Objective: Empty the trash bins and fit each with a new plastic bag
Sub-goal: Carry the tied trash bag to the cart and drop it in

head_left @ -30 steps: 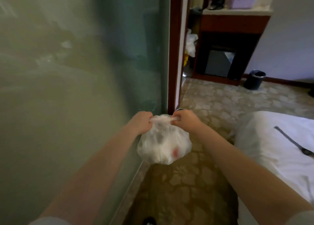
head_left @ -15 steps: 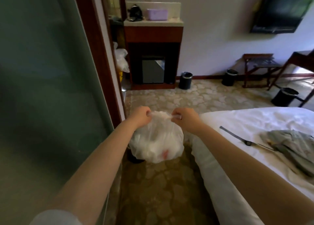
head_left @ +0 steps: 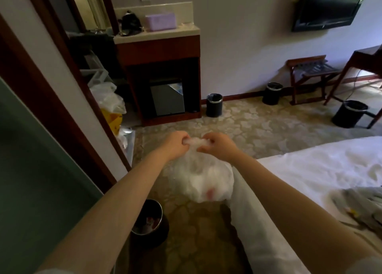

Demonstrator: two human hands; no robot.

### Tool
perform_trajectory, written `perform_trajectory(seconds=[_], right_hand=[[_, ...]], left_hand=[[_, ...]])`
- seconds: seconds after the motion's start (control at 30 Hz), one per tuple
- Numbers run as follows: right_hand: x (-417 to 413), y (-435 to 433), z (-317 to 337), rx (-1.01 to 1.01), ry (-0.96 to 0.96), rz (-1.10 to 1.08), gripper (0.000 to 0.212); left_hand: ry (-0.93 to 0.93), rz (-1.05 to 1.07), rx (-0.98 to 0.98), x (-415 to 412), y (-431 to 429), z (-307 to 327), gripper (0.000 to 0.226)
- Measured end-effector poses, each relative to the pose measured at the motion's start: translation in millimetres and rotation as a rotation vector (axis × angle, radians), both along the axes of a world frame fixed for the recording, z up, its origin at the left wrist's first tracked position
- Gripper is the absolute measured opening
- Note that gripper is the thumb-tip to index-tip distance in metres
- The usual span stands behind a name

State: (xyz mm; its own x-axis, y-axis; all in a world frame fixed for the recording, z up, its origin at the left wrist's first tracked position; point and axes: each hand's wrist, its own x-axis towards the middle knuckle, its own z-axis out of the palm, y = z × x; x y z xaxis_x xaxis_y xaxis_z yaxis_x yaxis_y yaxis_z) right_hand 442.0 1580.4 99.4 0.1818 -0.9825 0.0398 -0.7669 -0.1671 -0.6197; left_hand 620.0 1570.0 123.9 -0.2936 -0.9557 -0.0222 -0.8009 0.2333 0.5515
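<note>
Both grips are clamped on the gathered neck of a white plastic bag (head_left: 203, 180). The left hand (head_left: 175, 144) and right hand (head_left: 220, 147) pinch it close together, fingers curled round the twisted plastic. The bag hangs full below them, over the carpet and just beside the corner of the bed (head_left: 299, 176). Its contents are blurred, with only a reddish patch showing through.

A near bin (head_left: 149, 224) stands on the floor, partly hidden by the left forearm. Something pale and red lies inside, and whether it has a liner cannot be told.

Three far bins stand well apart: one (head_left: 214, 105) beside the wooden cabinet, one (head_left: 272, 93) near the luggage rack (head_left: 310, 75), one (head_left: 349, 113) by a furniture leg at right. Their insides are too small to make out.

The counter (head_left: 161, 34) carries a purple box (head_left: 160, 21).
</note>
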Motion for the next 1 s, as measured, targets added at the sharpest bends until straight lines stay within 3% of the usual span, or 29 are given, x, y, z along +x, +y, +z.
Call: perform_trajectory(seconds=[0.1, 0.4, 0.47, 0.57, 0.7, 0.83, 1.0], right_hand=[[-1.0, -67.8, 1.2, -0.046, 0.004, -0.028, 0.027], [17.9, -274.2, 7.4, -0.308, 0.063, -0.077, 0.022], [20.7, -324.7, 15.8, -0.332, 0.075, -0.078, 0.023], [23.3, -394.5, 27.0, -0.416, 0.109, -0.048, 0.020], [26.7, -467.5, 27.2, -0.454, 0.196, -0.033, 0.024], [39.1, -551.8, 14.7, -0.500, 0.307, 0.067, 0.031], [84.5, -666.5, 8.1, -0.446, 0.354, 0.337, 0.044]], left_hand=[[-0.002, 0.017, -0.022, -2.6, -61.2, 4.3, 0.019], [0.208, 0.002, 0.082, 13.6, -282.4, -9.8, 0.045], [0.215, -0.042, 0.133, 15.6, -338.2, -3.7, 0.039], [0.123, -0.047, 0.127, 16.3, -417.3, 4.4, 0.012], [0.144, -0.036, 0.239, 26.5, -491.6, 14.6, 0.017], [0.400, 0.038, 0.425, 54.9, -557.7, 13.4, 0.020], [0.377, 0.267, 0.162, 99.2, -640.7, 0.6, 0.029]])
